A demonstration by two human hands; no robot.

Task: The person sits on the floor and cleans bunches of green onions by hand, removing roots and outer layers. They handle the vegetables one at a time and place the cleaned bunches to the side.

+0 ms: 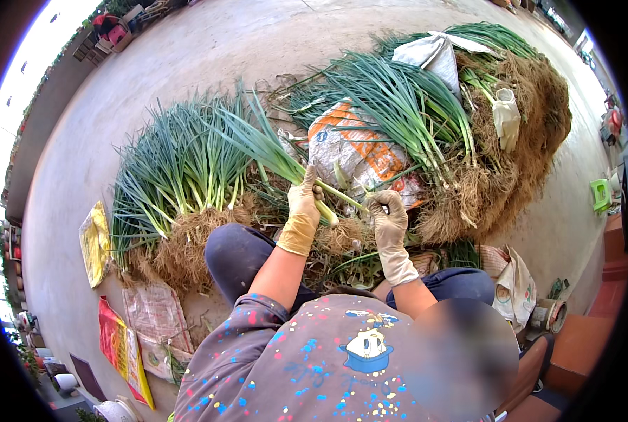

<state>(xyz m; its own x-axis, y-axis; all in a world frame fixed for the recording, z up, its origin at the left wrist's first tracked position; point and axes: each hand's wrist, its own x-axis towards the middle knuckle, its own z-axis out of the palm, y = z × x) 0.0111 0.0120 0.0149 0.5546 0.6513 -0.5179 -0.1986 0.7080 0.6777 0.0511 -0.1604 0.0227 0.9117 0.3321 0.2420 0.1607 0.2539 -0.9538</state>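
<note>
My left hand [304, 203], in a cream rubber glove, is closed around several green onions [279, 158]. Their dark green leaves point up and left, and a thick pale base [326, 213] pokes out below my fingers. One thinner stalk [343, 196] slants from that grip towards my right hand [389, 215], gloved as well. Thumb and fingertips of the right hand pinch the stalk's lower end; whether they hold the stalk itself or a loose skin is hard to see. Below both hands lie cut roots [343, 235] and leaf scraps [353, 271].
Rooted green onions [192, 158] stand in a bunch at left. At right, a larger heap [398, 100] lies over a white-and-orange woven sack [340, 142], with a spare glove [505, 118] on its roots. Flattened sacks [158, 311] lie lower left. A green plastic stool [601, 195] stands far right.
</note>
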